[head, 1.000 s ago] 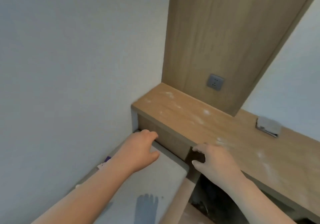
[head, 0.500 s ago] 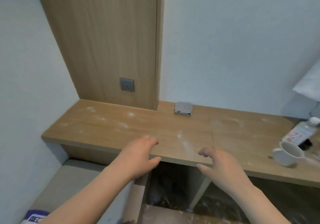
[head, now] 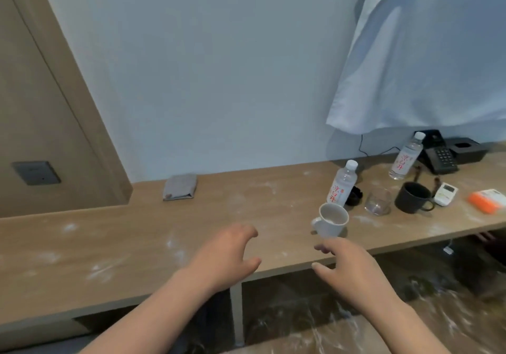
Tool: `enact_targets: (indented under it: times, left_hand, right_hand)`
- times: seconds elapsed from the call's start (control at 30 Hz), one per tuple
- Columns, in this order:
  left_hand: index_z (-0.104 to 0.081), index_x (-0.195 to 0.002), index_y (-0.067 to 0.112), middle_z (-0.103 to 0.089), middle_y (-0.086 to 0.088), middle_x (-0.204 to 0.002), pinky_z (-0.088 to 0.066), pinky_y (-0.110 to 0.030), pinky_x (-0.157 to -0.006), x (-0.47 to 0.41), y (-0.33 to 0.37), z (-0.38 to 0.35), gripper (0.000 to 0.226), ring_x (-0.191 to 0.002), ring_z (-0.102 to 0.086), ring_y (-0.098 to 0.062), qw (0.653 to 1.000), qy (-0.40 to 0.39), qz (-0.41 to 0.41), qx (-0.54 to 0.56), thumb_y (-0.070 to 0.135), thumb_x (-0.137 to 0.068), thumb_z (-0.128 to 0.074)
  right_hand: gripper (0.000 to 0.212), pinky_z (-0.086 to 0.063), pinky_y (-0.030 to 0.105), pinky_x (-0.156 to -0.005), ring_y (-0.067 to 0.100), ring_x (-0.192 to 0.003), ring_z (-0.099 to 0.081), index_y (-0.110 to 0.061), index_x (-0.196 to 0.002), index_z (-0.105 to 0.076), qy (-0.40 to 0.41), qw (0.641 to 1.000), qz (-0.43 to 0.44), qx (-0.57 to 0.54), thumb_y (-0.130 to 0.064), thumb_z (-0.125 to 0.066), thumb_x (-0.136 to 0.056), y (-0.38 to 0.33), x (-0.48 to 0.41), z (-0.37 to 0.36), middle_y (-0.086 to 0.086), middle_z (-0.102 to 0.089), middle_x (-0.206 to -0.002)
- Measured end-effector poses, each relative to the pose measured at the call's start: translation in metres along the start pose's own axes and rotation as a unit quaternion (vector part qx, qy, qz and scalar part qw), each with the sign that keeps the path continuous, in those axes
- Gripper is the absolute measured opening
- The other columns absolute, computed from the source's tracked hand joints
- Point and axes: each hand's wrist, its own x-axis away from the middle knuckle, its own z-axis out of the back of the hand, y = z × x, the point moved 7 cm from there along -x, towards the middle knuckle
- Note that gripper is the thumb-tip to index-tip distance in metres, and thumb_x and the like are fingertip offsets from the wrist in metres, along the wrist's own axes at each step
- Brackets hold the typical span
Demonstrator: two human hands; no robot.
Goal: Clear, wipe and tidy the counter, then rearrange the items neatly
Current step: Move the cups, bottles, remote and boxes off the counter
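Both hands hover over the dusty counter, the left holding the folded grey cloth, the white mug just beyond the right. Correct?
Not quite. The head view shows the left hand empty; the folded grey cloth lies at the back of the counter by the wall. The rest holds: right hand hovers, white mug just beyond it.

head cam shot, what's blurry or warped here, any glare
Head view: the wide-angle lens bows the counter edge and tilts the wood panel; the floor below is streaked with motion blur; the right hand looks soft at its fingers; light is flat, no glare; red print on the nearer water bottle is soft.
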Motion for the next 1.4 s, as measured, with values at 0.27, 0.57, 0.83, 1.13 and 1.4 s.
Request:
enact_targets:
  times: [0.27, 0.57, 0.83, 1.13, 1.4]
  left_hand:
    - [-0.039, -0.143, 0.029, -0.045, 0.010, -0.144, -0.035, -0.023, -0.105, -0.087, 0.014, -0.033, 0.053, -0.131, -0.042, -0.008, 0.998, -0.055, -0.038, 0.010, 0.043, -0.094, -0.054]
    - [-0.048, -0.134, 0.026, -0.054, 0.007, -0.127, -0.043, -0.019, -0.086, -0.188, 0.000, -0.046, 0.044, -0.109, -0.054, -0.009, 0.994, -0.094, -0.041, 0.023, 0.041, -0.094, -0.055]
    - [-0.053, -0.130, 0.021, -0.056, 0.003, -0.118, -0.048, -0.027, -0.088, -0.245, 0.001, -0.067, 0.041, -0.104, -0.056, -0.014, 0.991, -0.125, -0.047, 0.007, 0.038, -0.093, -0.056]
    - [-0.056, -0.124, 0.021, -0.056, 0.003, -0.113, -0.042, -0.022, -0.079, -0.284, 0.015, -0.102, 0.038, -0.100, -0.057, -0.013, 0.993, -0.111, 0.032, 0.026, 0.042, -0.093, -0.057]
    - [-0.059, -0.120, 0.024, -0.057, 0.006, -0.109, -0.042, -0.024, -0.079, -0.284, 0.022, -0.136, 0.037, -0.097, -0.059, -0.013, 0.982, -0.079, 0.163, 0.047, 0.048, -0.092, -0.056]
  right_hand:
    - [0.044, -0.044, 0.019, -0.094, 0.000, -0.108, -0.055, -0.033, -0.131, -0.054, 0.013, 0.997, -0.069, -0.009, -0.039, -0.065, -0.088, 0.061, -0.050, 0.008, -0.015, -0.057, -0.126]
    - [0.043, -0.041, 0.012, -0.071, -0.002, -0.092, -0.049, -0.031, -0.129, -0.055, 0.009, 0.994, -0.104, -0.029, -0.037, -0.064, -0.088, 0.093, -0.137, 0.018, -0.013, -0.059, -0.121]
    - [0.046, -0.045, 0.022, -0.088, 0.008, -0.110, -0.057, -0.025, -0.132, -0.055, 0.016, 0.988, -0.142, -0.062, -0.036, -0.066, -0.088, 0.134, -0.185, 0.029, -0.006, -0.061, -0.126]
    - [0.060, -0.043, 0.028, -0.089, 0.017, -0.115, -0.054, -0.021, -0.141, -0.045, -0.033, 0.992, -0.095, -0.078, -0.038, -0.065, -0.088, 0.186, -0.263, 0.026, 0.001, -0.055, -0.132]
    - [0.057, -0.046, 0.032, -0.086, 0.015, -0.111, -0.057, -0.028, -0.129, -0.048, -0.090, 0.992, -0.025, -0.079, -0.044, -0.072, -0.080, 0.220, -0.325, 0.022, -0.006, -0.059, -0.124]
